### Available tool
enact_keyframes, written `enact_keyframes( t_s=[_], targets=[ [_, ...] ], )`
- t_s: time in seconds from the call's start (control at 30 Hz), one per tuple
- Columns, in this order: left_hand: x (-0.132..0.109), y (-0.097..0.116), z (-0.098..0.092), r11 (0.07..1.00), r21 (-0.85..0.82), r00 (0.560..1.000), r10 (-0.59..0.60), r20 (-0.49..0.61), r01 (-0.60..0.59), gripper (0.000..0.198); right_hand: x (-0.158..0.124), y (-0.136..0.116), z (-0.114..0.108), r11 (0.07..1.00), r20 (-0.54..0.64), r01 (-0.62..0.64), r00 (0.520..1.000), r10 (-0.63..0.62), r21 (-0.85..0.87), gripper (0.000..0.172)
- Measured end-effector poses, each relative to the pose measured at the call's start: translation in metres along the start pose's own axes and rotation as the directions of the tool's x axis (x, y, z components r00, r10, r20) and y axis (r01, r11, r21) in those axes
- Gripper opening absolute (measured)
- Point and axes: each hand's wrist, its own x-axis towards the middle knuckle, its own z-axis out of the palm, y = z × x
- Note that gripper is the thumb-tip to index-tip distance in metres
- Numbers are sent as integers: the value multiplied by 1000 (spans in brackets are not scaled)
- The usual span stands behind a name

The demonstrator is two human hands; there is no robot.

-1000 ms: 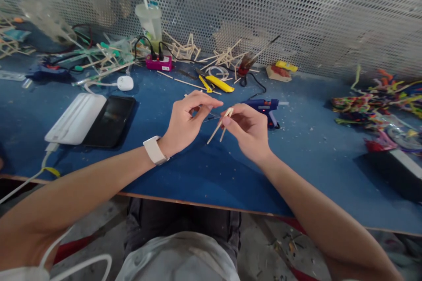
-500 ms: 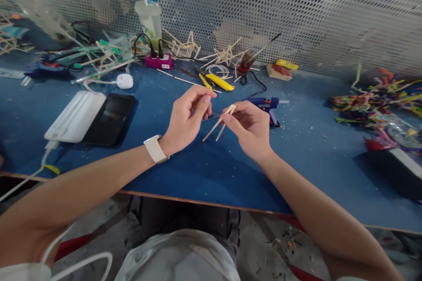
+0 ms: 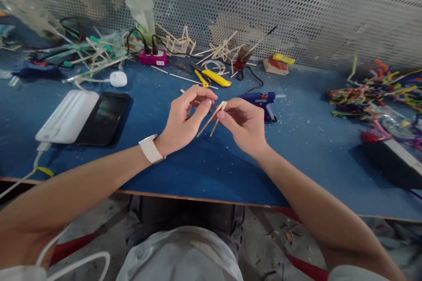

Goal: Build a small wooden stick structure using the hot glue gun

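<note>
1. Two thin, pale sticks (image 3: 207, 124) meeting in a narrow V look light, stiff and easily snapped; their meeting end seems the safest place to pinch.
2. The right grip (image 3: 244, 127) pinches them between thumb and fingers near that top end, the free ends slanting down and leftward above the bench (image 3: 211, 175).
3. The left grip (image 3: 186, 116) curls just beside them, thumb near forefinger; whether it grasps anything, I cannot tell.
</note>
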Motion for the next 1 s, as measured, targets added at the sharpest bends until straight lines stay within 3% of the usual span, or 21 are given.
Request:
enact_keyframes(
  t_s=[0.5, 0.67, 0.83, 0.93, 1.0],
  targets=[
    [-1, 8, 2, 991, -132, 999, 24, 22, -21, 13, -1, 0, 0, 999, 21, 12, 1000, -13, 34, 27],
    [-1, 13, 2, 994, -111, 1000, 21, 16, -19, 15, -1, 1, -1, 998, 42, 39, 998, -41, 59, 24],
    [3, 6, 0, 1000, 1, 1000, -10, 22, 10, 16, 0, 1, -2, 999, 12, 40, 999, -40, 19, 32],
    [11, -10, -9, 994, 113, 994, -14, 104, 2, 12, 3, 1, -4, 995, -78, 90, 993, -93, -37, 33],
    [18, -22, -17, 967, 244, 966, 7, 257, -72, 14, 5, 2, -6, 987, -143, 134, 979, -145, -84, 33]
  ],
)
